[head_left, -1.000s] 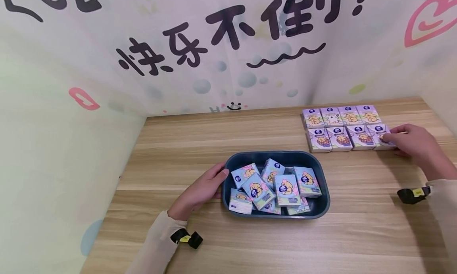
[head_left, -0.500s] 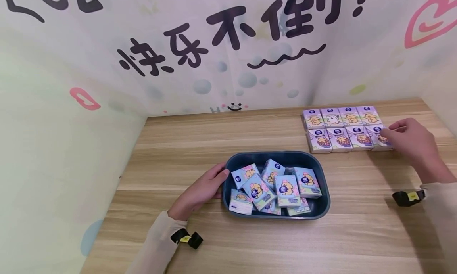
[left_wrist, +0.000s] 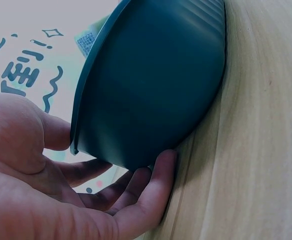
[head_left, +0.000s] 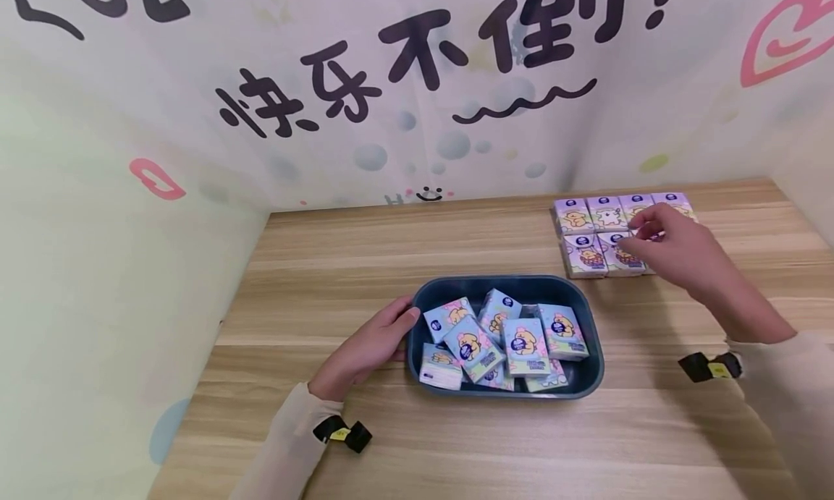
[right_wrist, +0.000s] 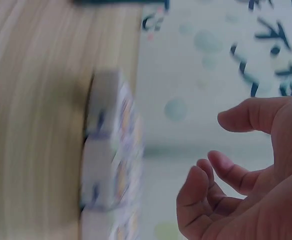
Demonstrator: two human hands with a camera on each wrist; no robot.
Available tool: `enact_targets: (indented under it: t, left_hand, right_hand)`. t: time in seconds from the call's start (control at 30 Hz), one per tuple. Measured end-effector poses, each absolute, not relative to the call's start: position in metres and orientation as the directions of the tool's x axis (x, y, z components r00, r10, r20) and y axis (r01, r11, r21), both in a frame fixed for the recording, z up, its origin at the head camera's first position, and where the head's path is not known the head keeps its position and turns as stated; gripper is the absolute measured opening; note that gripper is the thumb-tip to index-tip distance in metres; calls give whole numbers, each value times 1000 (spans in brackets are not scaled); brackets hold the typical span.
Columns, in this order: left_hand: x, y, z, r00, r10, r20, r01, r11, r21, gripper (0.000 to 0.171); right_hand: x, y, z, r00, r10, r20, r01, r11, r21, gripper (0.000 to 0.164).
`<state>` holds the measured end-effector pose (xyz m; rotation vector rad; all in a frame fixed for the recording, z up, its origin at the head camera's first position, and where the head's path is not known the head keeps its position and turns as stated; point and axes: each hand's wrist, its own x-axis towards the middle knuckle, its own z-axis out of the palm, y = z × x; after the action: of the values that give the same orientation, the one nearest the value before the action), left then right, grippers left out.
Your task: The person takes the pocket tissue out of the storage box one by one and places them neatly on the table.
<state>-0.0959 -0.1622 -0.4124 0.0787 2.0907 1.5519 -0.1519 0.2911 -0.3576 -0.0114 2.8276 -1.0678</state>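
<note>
At the left end of a dark blue plastic basin (head_left: 596, 348), my left hand (head_left: 361, 348) grips it. In the left wrist view its thumb lies at the rim and the fingers (left_wrist: 158, 175) curl against the lower wall. Several blue pocket tissue packs (head_left: 470, 348) lie jumbled inside the basin. My right hand (head_left: 684, 250) hovers over two rows of purple tissue packs (head_left: 584, 257), covering part of the rows. Loosely curved and holding nothing in the right wrist view, the right hand (right_wrist: 246, 185) has its thumb apart from the fingers.
The wooden table (head_left: 313, 283) meets a printed backdrop (head_left: 326, 167) just behind the purple packs. A pale side wall (head_left: 98, 268) bounds the left. Black wrist straps (head_left: 342, 435) sit on both sleeves.
My right hand has left the right end of the front purple row, rising and moving left over the packs. The left hand and the basin stay in place.
</note>
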Motion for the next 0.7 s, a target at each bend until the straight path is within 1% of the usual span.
enact_targets:
  t: [0.23, 0.43, 0.57, 0.7]
  left_hand:
    - [-96, -161, -411, -860, 347, -374, -254, 345, 903, 53]
    - [-96, -161, -411, -859, 351, -374, -251, 347, 904, 53]
    - [-96, -161, -410, -857, 355, -373, -249, 348, 904, 52]
    - [-95, -161, -410, -858, 356, -371, -247, 346, 905, 52]
  right_hand:
    - [-141, 244, -339, -973, -217, -85, -112, 755, -646, 46]
    - [-128, 198, -322, -937, -348, -32, -245, 720, -649, 32]
    - [-118, 170, -317, -902, -432, -5, -323, 683, -655, 33]
    - [-111, 145, -319, -860, -510, -14, -379, 657, -652, 34]
